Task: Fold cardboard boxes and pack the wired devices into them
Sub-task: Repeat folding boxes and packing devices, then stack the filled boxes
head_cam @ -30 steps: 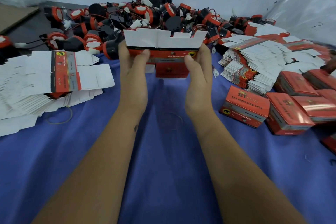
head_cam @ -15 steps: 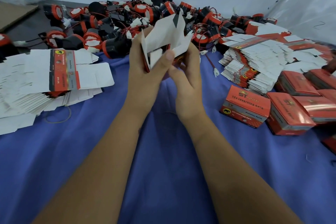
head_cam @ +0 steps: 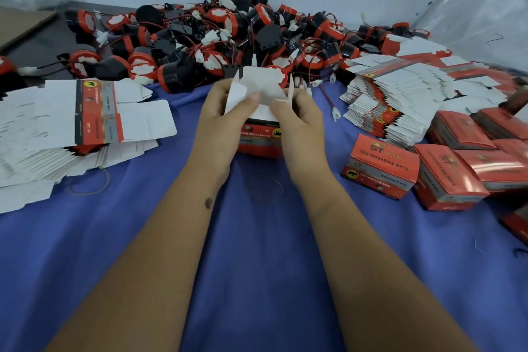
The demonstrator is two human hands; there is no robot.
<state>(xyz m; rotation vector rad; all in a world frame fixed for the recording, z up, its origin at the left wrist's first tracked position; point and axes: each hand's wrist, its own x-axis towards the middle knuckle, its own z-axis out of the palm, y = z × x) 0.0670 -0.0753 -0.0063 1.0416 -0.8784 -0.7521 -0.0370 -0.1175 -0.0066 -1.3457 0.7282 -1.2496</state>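
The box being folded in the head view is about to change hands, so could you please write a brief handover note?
Left hand and right hand: both pinch the white flaps of the half-formed red box, which stands on the blue cloth.
Wired horns: piled loose at the back.
Flat box blanks: one stack left, another stack right.
Finished boxes: closed, at the right.
Done: this box is opened into shape.
Left: tuck its flaps, put a horn in, close it, then carry on through the pile.
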